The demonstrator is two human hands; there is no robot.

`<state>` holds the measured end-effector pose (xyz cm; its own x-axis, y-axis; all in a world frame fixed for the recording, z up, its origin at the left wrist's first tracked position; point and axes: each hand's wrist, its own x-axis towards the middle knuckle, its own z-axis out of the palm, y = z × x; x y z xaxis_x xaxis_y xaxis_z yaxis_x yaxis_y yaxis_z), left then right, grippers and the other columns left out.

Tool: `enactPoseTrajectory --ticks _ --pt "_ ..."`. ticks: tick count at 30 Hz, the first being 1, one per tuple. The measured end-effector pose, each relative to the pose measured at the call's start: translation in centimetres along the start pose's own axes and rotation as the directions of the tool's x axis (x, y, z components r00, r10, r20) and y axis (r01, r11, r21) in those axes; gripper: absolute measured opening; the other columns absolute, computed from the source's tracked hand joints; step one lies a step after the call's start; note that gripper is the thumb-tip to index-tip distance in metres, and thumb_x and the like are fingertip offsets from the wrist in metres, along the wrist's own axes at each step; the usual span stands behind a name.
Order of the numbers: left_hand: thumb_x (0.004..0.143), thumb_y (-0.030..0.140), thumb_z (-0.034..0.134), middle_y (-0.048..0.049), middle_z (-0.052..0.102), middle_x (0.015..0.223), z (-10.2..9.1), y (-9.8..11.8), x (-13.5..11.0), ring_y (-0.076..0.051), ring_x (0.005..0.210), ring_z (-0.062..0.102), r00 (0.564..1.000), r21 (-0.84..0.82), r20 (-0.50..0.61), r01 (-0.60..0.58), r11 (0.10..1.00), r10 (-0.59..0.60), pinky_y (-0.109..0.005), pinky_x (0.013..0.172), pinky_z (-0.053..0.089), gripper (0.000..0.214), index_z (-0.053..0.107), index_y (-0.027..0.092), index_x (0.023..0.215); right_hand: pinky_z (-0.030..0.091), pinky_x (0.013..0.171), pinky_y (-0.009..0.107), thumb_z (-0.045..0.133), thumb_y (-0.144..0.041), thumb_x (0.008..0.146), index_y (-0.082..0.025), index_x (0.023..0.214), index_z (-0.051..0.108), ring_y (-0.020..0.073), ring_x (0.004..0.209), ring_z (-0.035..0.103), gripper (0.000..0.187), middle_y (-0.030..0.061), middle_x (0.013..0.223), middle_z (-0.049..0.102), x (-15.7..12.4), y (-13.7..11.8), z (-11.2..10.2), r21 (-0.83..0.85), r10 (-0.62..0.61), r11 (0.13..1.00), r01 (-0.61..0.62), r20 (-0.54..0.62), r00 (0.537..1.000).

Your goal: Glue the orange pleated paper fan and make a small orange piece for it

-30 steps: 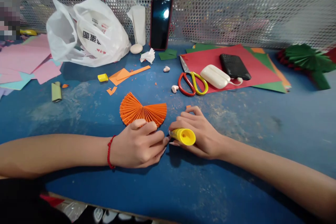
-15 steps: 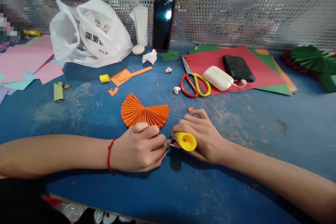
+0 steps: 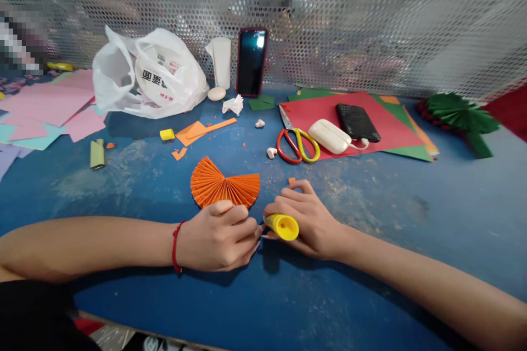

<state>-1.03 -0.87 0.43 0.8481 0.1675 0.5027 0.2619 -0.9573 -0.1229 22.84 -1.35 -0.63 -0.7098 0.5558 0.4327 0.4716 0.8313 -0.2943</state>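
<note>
A pleated orange paper fan (image 3: 224, 187) lies spread on the blue table (image 3: 370, 219), just beyond my hands. My right hand (image 3: 307, 219) is wrapped round a yellow glue stick (image 3: 282, 226), whose round end faces me. My left hand (image 3: 220, 237), with a red cord at the wrist, is curled with its fingertips pinched at the tip of the glue stick, below the fan's lower edge. What the left fingers pinch is too small to make out.
Red and yellow scissors (image 3: 297, 143), a white case (image 3: 331, 137) and a black wallet (image 3: 357, 122) lie on red and green paper sheets (image 3: 391, 120). A phone (image 3: 251, 62) leans on the mesh wall, next to a white plastic bag (image 3: 152, 78). Pink sheets (image 3: 45, 104) lie left, a green lighter (image 3: 97, 153) near them.
Both hands stay together at the glue stick. The view has tilted up a little, so everything sits lower in the picture.
</note>
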Motion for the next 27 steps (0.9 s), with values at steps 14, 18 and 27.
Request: enactPoseTrajectory --ticks 14,18,27 --pt "0.091 0.026 0.064 0.0014 0.059 0.069 0.3 -0.4 0.2 -0.014 0.072 0.048 0.999 0.012 -0.021 -0.026 1.0 0.026 -0.033 0.065 0.031 0.013 0.071 0.014 0.091 0.041 0.074 0.035 0.053 -0.022 0.099 -0.026 0.128 0.051 0.0152 0.063 0.063 0.03 -0.0022 0.075 0.072 -0.8 0.5 -0.3 0.002 0.038 0.999 -0.039 -0.291 0.956" --pt "0.09 0.026 0.064 0.0008 0.059 0.071 0.2 -0.4 0.1 -0.014 0.073 0.048 1.0 0.01 -0.01 -0.022 1.0 0.022 -0.034 0.067 0.031 0.016 0.07 0.013 0.097 0.041 0.082 0.037 0.054 -0.018 0.097 -0.028 0.113 0.057 0.0157 0.072 0.068 0.019 -0.0022 0.08 0.076 -1.5 1.2 -0.4 -0.029 -0.042 0.999 0.037 -0.171 0.984" --pt "0.09 0.025 0.063 0.0001 0.061 0.073 0.4 -0.5 -0.1 -0.015 0.073 0.049 1.0 -0.01 -0.011 0.003 1.0 -0.004 -0.034 0.069 0.032 0.011 0.067 0.016 0.086 0.042 0.088 0.036 0.064 -0.016 0.091 -0.034 0.099 0.063 0.0101 0.061 0.063 0.02 -0.0101 0.071 0.073 -2.0 1.8 -0.3 -0.119 -0.152 0.984 0.136 -0.14 0.979"
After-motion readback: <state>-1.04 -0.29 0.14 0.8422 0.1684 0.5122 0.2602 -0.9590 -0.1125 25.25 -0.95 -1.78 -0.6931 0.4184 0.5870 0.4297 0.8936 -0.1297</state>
